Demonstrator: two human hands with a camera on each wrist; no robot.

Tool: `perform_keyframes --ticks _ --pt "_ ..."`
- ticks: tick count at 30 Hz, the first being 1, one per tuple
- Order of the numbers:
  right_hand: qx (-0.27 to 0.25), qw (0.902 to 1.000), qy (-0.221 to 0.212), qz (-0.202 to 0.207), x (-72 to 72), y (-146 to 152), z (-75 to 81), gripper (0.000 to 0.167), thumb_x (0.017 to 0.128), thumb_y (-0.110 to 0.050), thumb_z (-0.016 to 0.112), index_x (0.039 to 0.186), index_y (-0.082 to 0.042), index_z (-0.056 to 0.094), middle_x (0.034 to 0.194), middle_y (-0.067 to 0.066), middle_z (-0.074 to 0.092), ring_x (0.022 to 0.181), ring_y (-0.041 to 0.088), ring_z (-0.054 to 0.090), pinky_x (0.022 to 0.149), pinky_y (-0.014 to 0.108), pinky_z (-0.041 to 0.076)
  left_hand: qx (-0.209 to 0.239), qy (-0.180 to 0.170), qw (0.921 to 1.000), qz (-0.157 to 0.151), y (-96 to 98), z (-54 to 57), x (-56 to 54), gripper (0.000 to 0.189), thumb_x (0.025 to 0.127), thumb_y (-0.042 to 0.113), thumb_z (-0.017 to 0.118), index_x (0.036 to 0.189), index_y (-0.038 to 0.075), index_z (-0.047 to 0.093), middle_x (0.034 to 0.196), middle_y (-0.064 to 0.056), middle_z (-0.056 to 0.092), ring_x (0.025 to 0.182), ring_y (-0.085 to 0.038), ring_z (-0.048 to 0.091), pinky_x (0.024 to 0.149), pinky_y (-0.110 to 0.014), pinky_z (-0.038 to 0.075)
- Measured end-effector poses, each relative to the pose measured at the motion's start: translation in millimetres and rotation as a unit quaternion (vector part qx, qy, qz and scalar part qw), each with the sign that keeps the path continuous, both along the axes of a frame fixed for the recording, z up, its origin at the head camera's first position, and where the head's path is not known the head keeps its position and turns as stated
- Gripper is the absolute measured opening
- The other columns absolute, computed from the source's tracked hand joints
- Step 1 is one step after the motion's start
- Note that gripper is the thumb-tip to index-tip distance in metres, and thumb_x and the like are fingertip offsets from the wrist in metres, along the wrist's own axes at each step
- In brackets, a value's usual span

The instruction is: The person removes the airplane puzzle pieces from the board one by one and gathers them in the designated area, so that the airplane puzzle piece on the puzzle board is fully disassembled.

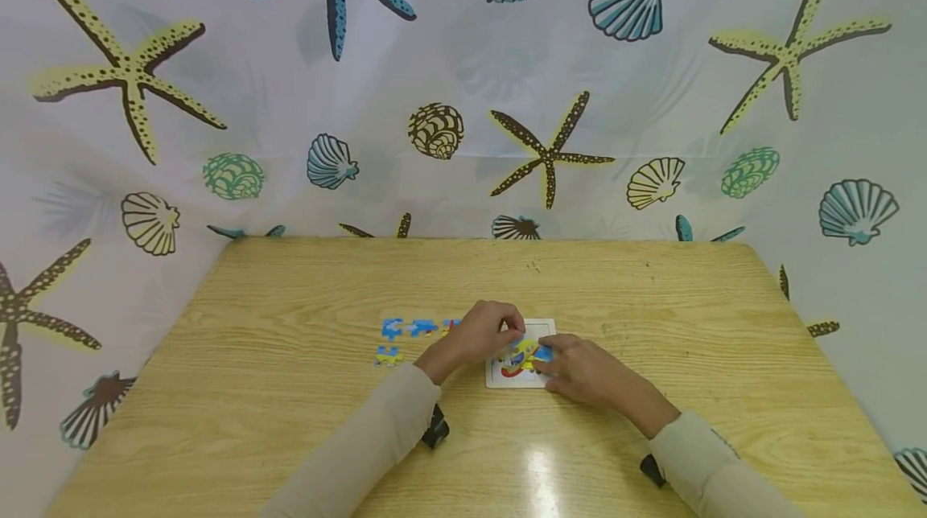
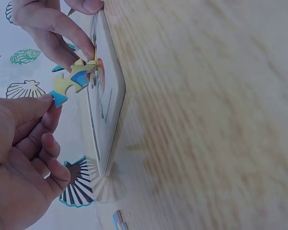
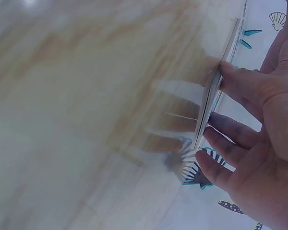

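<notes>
A white puzzle board lies on the table, with yellow, red and blue picture pieces on part of it. Between thumb and fingertips, my left hand pinches a yellow and blue jigsaw piece. That piece is tilted over the board's face, its far end close to the fingertips of the other hand. My right hand rests at the board's right side, fingers spread. In the right wrist view its fingertips are along the board's edge.
Left of the board, several loose jigsaw pieces lie on the wooden table, among them a blue one and a yellow and blue one. A curtain printed with shells and starfish hangs behind the table.
</notes>
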State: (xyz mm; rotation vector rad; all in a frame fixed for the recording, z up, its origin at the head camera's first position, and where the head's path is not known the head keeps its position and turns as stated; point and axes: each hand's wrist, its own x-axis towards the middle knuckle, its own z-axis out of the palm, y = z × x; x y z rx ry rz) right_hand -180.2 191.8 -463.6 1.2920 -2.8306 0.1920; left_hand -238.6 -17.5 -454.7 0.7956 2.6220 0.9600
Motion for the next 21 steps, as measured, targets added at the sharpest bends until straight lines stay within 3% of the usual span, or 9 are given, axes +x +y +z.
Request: perform_keyframes --ticks 16,21 --pt "0.006 0.9999 0.011 0.004 -0.6 -0.5 -1.5 0.033 0.086 -0.025 0.070 0.116 -0.012 0.069 0.118 0.012 0.067 0.119 0.030 0.056 0.093 0.041 0.050 -0.001 -0.022 0.9997 -0.009 -18.3 9.2 1.2 0.006 0.092 0.017 0.061 0.088 0.014 0.065 0.084 0.003 0.062 0.071 -0.011 0.050 0.065 -0.025 0.042" --pt "0.008 1.0000 0.006 -0.001 0.0 -0.4 -1.9 0.034 0.086 -0.025 0.069 0.117 -0.011 0.068 0.117 0.011 0.068 0.120 0.031 0.056 0.093 0.041 0.049 -0.004 -0.004 1.0000 -0.007 -27.3 7.3 0.4 0.006 0.091 0.015 0.064 0.085 0.013 0.065 0.081 0.003 0.061 0.067 -0.012 0.046 0.062 -0.023 0.039"
